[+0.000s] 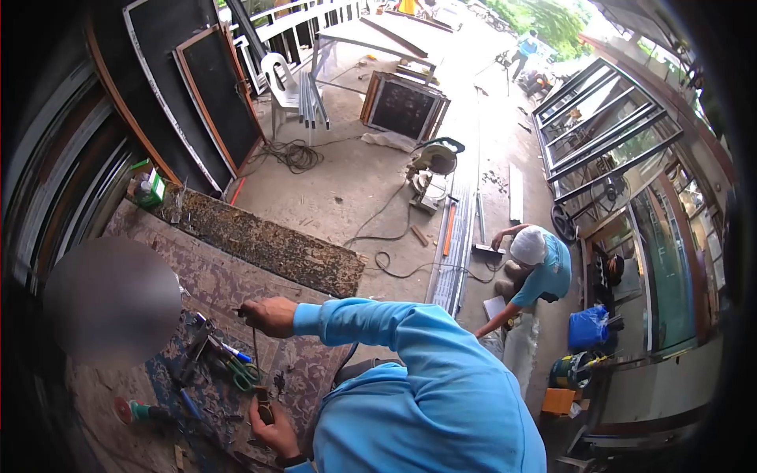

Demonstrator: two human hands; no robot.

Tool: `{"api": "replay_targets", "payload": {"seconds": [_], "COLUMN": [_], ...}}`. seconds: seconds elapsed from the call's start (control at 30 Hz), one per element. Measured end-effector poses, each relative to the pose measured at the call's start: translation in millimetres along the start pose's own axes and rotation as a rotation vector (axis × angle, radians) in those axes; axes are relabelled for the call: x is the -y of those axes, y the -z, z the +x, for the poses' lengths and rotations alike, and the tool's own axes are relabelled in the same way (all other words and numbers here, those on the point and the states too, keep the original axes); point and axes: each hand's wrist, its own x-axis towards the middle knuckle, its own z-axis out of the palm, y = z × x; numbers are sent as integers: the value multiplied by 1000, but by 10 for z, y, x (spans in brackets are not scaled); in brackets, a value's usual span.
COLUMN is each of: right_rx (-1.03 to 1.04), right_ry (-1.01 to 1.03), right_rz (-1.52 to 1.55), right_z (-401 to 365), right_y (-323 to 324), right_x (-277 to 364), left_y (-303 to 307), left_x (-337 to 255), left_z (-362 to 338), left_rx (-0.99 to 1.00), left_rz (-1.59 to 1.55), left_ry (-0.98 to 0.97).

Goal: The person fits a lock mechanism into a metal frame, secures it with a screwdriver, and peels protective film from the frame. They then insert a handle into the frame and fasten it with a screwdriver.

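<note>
My right hand (pixel 272 316) is closed at the end of a blue sleeve, over the worn patterned board (pixel 307 370). From it a thin rod (pixel 255 347), like a screwdriver shaft, runs down towards my left hand (pixel 273 432). That hand is closed around a small dark and brass-coloured metal piece (pixel 264 404); its exact kind does not show. Green-handled scissors (pixel 243 374) lie just beyond the piece, with a blue marker (pixel 236 352) beside them. Dark hand tools (pixel 197 347) and small loose parts lie further off. A blurred round patch hides part of the board.
A co-worker (pixel 544 260) in a blue shirt crouches on the floor near long metal profiles (pixel 453 268). A cut-off saw (pixel 432 165) and its cable stand beyond the board. Framed panels (pixel 189 94) lean at upper left; a metal frame (pixel 607 130) stands at upper right.
</note>
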Motion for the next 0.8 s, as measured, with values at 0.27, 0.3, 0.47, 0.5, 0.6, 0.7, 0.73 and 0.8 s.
{"api": "replay_targets", "payload": {"seconds": [0.27,0.3,0.47,0.5,0.6,0.7,0.73,0.8], "right_rx": [48,88,25,41,59,26,0,34], "right_ry": [-5,-45,49,69,69,78,95,132], "right_rz": [84,82,98,104,102,106,105,121], "right_z": [-280,-316,-286,-271,-244,-282,-248,-215], "right_y": [-1,12,-32,-43,-69,-159,-135,-69], "right_x": [37,53,62,65,77,63,74,94], "left_y": [237,247,245,264,420,276,282,273], "left_x": [-46,-67,-77,-156,-486,-242,-269,-239], "left_z": [-245,-295,-285,-290,-254,-276,-231,-308], "left_rx": [321,276,71,123,266,50,48,-82], "left_rz": [-396,-512,-1124,-1030,-736,-17,37,-1274], "left_ry": [477,565,907,862,719,-25,-72,1003]}}
